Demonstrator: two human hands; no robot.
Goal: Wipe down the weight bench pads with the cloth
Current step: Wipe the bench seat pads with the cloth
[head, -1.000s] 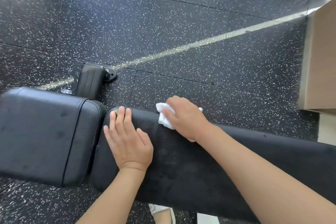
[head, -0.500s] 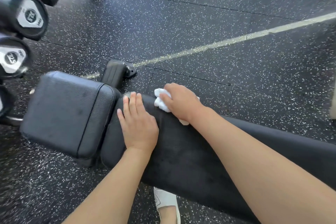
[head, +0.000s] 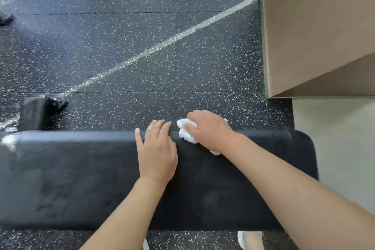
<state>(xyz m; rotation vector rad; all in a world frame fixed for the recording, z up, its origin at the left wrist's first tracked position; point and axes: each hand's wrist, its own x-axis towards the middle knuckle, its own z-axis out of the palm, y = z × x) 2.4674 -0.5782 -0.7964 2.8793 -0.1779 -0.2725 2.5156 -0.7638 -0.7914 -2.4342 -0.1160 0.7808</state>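
Observation:
The long black bench pad [head: 81, 178] runs across the lower half of the view, and its right end is rounded. My right hand [head: 209, 129] grips a crumpled white cloth [head: 185, 133] and presses it on the pad's far edge. Just left of the cloth, my left hand [head: 156, 152] lies flat on the pad with straight fingers reaching over the far edge.
A black bench foot [head: 38, 110] stands on the speckled rubber floor [head: 142, 26] at the left. A brown cardboard-coloured box [head: 316, 26] fills the upper right, with pale floor [head: 334, 138] below it. White shoe tips [head: 241, 239] show under the pad.
Both hands have slid to the right along the pad, toward its rounded right end. The view swung right, so the seat pad and dumbbells left the frame and the box came in.

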